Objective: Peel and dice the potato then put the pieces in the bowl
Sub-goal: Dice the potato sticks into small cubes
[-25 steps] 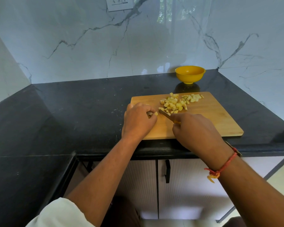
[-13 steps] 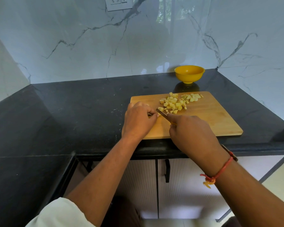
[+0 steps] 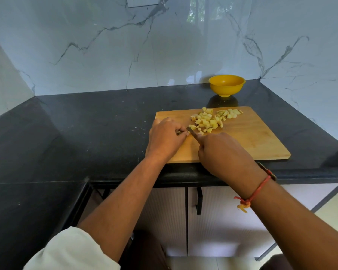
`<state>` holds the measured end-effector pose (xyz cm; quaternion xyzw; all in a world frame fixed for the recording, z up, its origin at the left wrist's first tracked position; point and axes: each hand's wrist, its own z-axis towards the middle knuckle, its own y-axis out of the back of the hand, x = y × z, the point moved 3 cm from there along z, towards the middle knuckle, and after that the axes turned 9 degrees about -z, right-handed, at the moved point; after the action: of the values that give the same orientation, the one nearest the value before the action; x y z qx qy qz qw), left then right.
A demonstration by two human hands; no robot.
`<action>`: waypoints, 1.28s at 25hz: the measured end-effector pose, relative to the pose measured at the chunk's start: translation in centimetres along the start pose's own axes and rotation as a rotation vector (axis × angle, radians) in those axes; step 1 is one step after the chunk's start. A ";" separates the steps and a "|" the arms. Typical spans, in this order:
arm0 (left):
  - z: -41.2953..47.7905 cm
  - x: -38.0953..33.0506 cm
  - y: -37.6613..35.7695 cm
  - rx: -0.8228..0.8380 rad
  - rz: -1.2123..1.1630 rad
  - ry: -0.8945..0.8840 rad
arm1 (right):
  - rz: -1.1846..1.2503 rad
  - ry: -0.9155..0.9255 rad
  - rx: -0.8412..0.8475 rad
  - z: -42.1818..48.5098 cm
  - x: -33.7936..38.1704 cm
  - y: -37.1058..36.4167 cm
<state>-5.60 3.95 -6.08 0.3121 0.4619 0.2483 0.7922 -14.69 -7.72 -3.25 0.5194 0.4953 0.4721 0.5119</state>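
A heap of pale yellow potato dice (image 3: 209,120) lies on the far middle of the wooden cutting board (image 3: 252,137). My left hand (image 3: 164,139) sits at the board's left end with fingers curled over a small potato piece (image 3: 187,133), mostly hidden beneath them. My right hand (image 3: 224,154) grips a knife (image 3: 191,131); only a short bit of blade shows, its tip right beside my left fingertips. The empty yellow bowl (image 3: 226,84) stands behind the board near the wall.
The board lies on a black stone counter (image 3: 86,133) that wraps round to the left. Marble wall panels close in the back and right sides. The counter's front edge runs just under my wrists, with cabinet doors below.
My right hand and the knife have shifted a little left, closer to my left fingertips. The left hand has stayed on the piece.
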 end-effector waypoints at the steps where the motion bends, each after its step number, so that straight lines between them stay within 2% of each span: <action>1: 0.0 0.0 0.0 0.006 -0.005 -0.003 | -0.007 0.002 0.005 0.2 0.0 0.1; 12: -0.5 -0.9 0.3 -0.036 0.042 0.024 | -0.088 -0.010 -0.010 -1.5 -1.5 -0.9; 18: -0.6 -1.2 0.2 0.001 0.083 -0.019 | -0.009 -0.063 -0.247 -2.9 -2.6 0.0; 24: -1.3 -0.8 1.2 -0.096 0.098 0.126 | 0.025 -0.053 -0.151 -1.9 -1.1 0.2; 27: -1.4 -1.0 1.4 -0.089 0.095 0.116 | 0.053 -0.035 -0.110 -1.1 -0.3 0.1; 30: -1.2 -0.7 1.4 -0.078 0.061 0.124 | 0.074 -0.028 -0.155 -1.0 0.1 -0.2; 32: -1.1 -0.6 1.4 -0.073 0.059 0.133 | 0.054 -0.042 -0.089 0.0 0.3 -0.4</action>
<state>-6.97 4.78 -5.17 0.2793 0.4950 0.3084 0.7628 -14.67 -7.47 -3.65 0.5191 0.4487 0.4962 0.5320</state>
